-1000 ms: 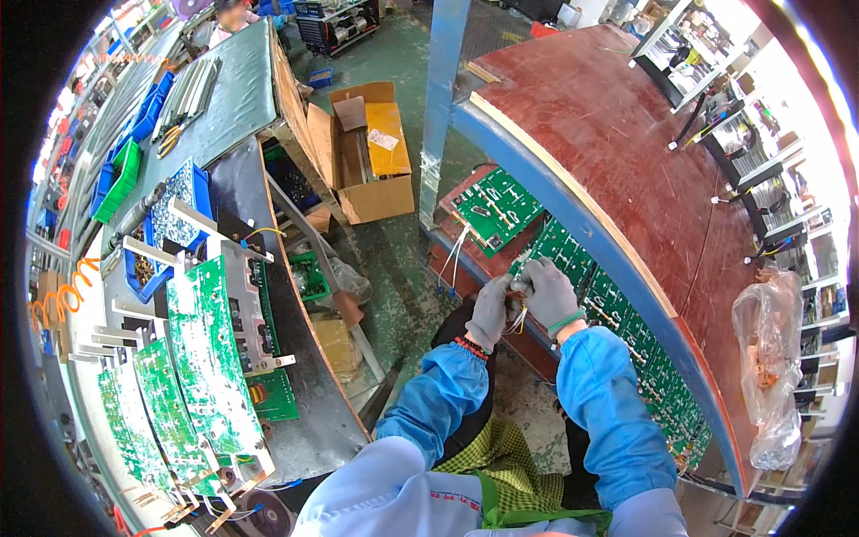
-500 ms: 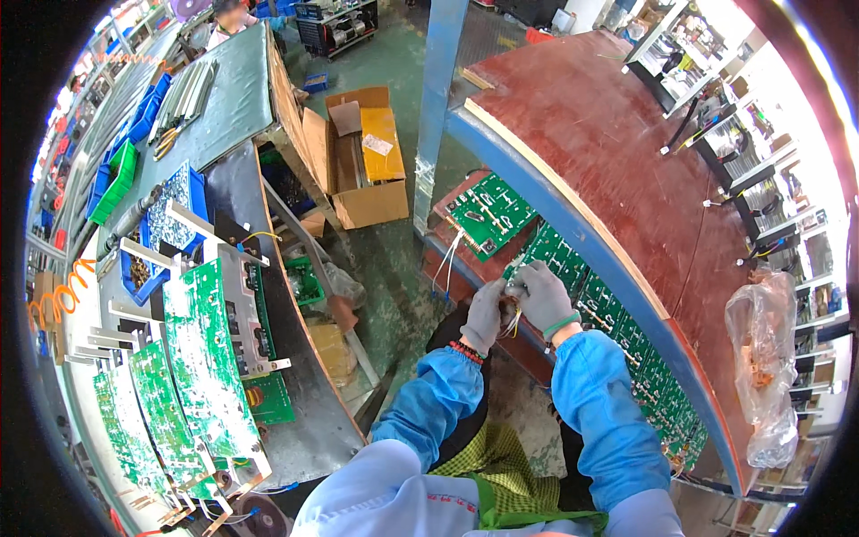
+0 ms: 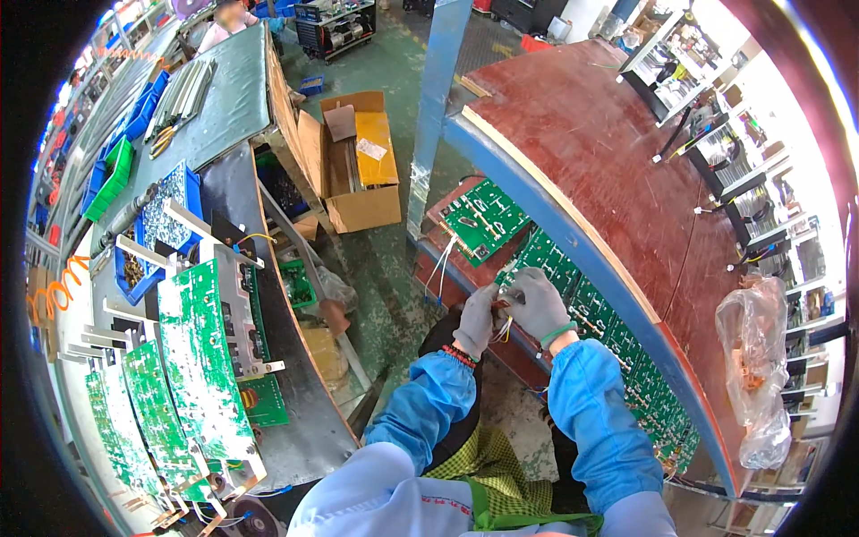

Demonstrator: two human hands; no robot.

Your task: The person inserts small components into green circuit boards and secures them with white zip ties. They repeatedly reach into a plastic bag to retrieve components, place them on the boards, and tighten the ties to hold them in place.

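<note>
While both gloved hands meet over the green boards (image 3: 573,295), left hand (image 3: 476,319) and right hand (image 3: 537,302) grip thin wires (image 3: 503,329) pinched between them.

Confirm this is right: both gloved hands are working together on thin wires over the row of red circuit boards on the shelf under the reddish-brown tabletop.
Not quite. In the head view the circuit boards are green, not red. The rest holds: the left hand and right hand, both gloved, meet over thin wires beside that row, on the shelf under the reddish-brown tabletop.

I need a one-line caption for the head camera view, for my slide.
Two grey-gloved hands, left hand and right hand, pinch thin wires beside green circuit boards under a brown wooden shelf.
</note>
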